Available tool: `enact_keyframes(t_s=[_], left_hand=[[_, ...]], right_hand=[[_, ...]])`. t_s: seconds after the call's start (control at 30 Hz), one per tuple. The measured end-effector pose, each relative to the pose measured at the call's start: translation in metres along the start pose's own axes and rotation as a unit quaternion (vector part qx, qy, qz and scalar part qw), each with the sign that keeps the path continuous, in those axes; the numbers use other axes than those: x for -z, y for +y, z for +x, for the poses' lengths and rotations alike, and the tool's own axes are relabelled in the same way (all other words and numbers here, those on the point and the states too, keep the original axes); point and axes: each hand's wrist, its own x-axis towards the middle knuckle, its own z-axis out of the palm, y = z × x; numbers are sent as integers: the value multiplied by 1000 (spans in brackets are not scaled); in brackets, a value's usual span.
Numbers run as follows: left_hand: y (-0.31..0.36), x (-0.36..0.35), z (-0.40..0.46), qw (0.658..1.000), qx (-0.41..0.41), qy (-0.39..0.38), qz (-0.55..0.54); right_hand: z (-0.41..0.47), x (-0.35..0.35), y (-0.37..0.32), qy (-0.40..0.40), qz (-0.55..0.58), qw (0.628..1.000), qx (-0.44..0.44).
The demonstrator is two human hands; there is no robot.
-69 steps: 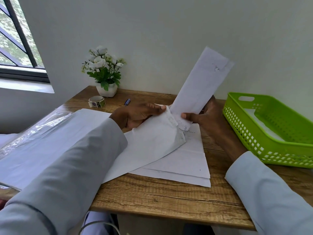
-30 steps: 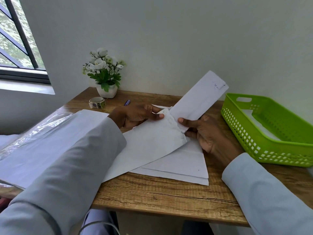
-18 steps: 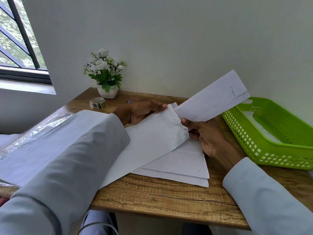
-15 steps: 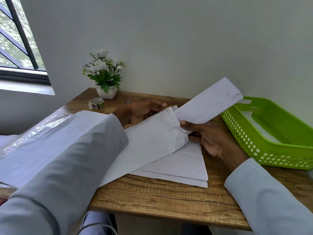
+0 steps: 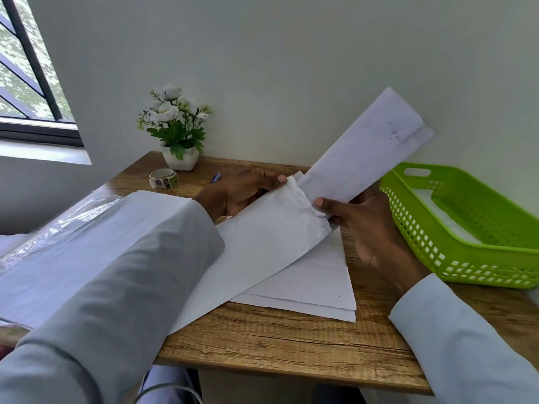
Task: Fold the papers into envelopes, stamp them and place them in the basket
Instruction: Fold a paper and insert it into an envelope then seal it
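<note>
Your left hand (image 5: pixel 239 191) pinches the top edge of a large folded sheet (image 5: pixel 262 243) that slants across the table (image 5: pixel 291 339). Your right hand (image 5: pixel 361 220) grips the lower end of a long folded strip (image 5: pixel 364 150), raised and angled up toward the wall. The strip's lower end meets the sheet's upper right corner; whether it is tucked inside cannot be told.

Status: fold in hand, not finished. No envelope shape closed yet, as far as visible.

Under the sheet lie two or three flat papers (image 5: pixel 315 281), unfolded. These are still to do.

Basket (image 5: pixel 455 258) sits at right on the table, near your right hand. Something white lies in its bottom, possibly a finished envelope; detail too poor to confirm.

Sticker roll (image 5: pixel 163 178) sits at the back by the flower pot (image 5: pixel 180 158), well away from both hands. Judged: stamping of this piece not started.

Remaining: finish fold, stamp, place in basket, repeat for the flat papers.
</note>
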Motion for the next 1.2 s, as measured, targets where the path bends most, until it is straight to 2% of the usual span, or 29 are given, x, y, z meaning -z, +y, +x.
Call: enact_keyframes(t_s=[0.1,0.2,0.4,0.6,0.7,0.8,0.9,1.07,1.2], left_hand=[[0,2,-1,1000,-2,18,0],[-1,1,-2,1000,6,17,10],[-3,-1,0,1000,14,-3,8],[-4,-1,-4,1000,-6,10,5],[-4,0,-4,1000,-3,8,14],[-3,-1,-3,1000,-7,10,-5],[3,-5,-3,1000,-11,4,-3],[6,-8,-1,999,-28,11,41],[1,-11,-4,997,-18,-43,54]], right_hand=[[3,7,0,-70,-19,995,-66],[7,9,1,-70,-8,992,-107],[8,9,2,-46,-1,995,-93],[6,12,-3,-95,-81,987,-103],[4,10,-3,-115,-73,986,-99],[3,4,0,-72,-40,995,-61],[3,1,2,-41,-55,998,-8],[5,16,-3,-148,-84,982,-84],[1,13,-7,-158,-121,977,-71]])
